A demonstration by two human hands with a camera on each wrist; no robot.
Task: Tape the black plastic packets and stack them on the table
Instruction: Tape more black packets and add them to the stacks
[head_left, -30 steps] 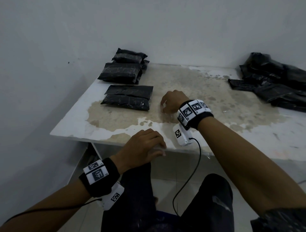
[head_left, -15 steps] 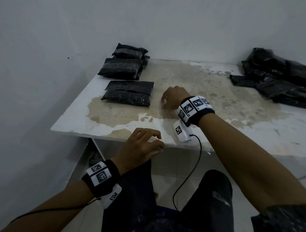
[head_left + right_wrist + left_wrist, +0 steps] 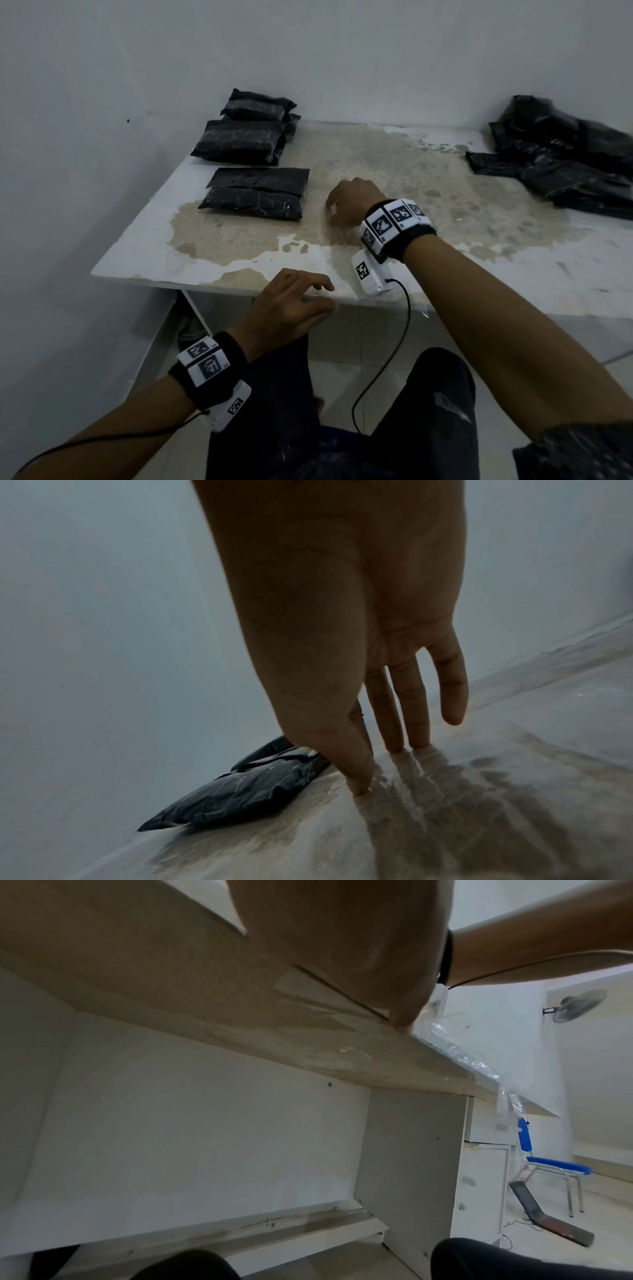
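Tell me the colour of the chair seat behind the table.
Blue chair seat, clearest in the left wrist view.

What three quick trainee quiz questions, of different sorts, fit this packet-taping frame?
1. True or false: the right hand holds a packet.
2. Where does the single folded packet lie relative to the right hand: A) its left, B) its right, C) under it?
3. Fill in: the left hand rests at the table's near ____.

Key: 1 false, its fingertips touch bare tabletop. 2 A. 3 edge.
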